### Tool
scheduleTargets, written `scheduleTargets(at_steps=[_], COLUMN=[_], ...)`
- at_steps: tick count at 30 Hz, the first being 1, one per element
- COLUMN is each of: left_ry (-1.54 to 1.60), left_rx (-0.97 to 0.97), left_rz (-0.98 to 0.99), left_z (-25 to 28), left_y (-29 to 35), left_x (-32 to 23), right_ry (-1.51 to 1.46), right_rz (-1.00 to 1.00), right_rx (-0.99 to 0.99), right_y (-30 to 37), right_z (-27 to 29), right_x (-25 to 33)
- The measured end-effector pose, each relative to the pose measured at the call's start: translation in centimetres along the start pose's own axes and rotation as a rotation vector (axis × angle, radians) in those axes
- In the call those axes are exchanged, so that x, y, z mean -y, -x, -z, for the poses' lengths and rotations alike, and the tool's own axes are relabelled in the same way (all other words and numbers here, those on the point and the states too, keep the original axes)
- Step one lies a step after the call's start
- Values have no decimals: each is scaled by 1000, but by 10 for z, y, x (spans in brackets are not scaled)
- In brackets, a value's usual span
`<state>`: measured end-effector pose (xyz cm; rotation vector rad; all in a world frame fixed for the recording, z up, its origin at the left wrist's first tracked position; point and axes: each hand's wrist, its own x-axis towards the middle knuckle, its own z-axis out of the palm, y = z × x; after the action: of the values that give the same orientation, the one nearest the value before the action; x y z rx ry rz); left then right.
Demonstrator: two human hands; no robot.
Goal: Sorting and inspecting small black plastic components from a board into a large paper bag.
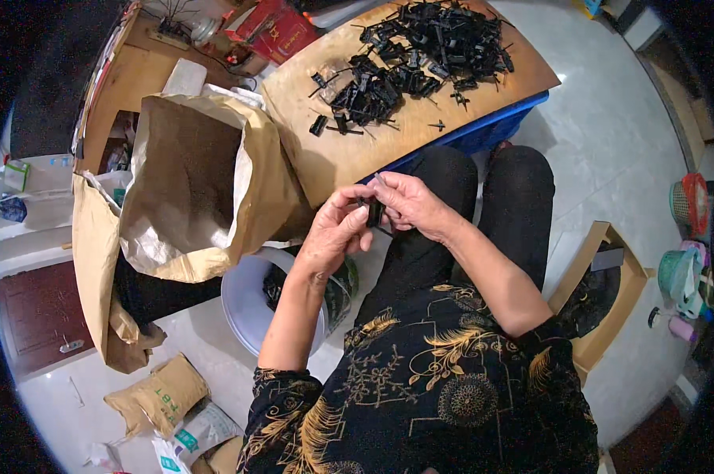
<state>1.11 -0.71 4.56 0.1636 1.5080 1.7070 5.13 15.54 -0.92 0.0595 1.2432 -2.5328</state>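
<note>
Above my lap, my left hand (337,229) grips a small black plastic part (375,212) between thumb and fingers. My right hand (414,204) meets it from the other side, its thumb and forefinger pinched around a thin greyish piece (379,180) at the part's upper end. What that piece is cannot be made out. Beyond my knees, a heap of similar black plastic parts (444,47) with thin rods covers the far side of a wooden board (309,162). A few single parts lie near the board's closer edge.
The board rests on a blue crate (495,126). To my left stand a large open paper sack (246,170) and a white bucket (234,304) with black pieces inside. A cardboard box (594,347) holding dark items sits on the floor at right. Filled bags (163,391) lie lower left.
</note>
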Motion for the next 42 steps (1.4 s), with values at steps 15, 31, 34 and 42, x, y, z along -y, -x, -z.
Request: scheduleTargets(at_steps=[15, 31, 34, 42], left_ry=[-132, -435, -478, -635], left_rx=[-207, -134, -142, -183], left_rz=[-94, -84, -85, -182], left_z=[2, 22, 23, 23], left_y=[-6, -22, -25, -32], left_x=[13, 8, 6, 13], right_ry=[387, 643, 638, 751], right_rz=[196, 212, 187, 266], right_rx=[-158, -151, -159, -215], right_y=[-9, -14, -16, -22], right_z=[0, -5, -5, -6], right_x=[-17, -20, -21, -23])
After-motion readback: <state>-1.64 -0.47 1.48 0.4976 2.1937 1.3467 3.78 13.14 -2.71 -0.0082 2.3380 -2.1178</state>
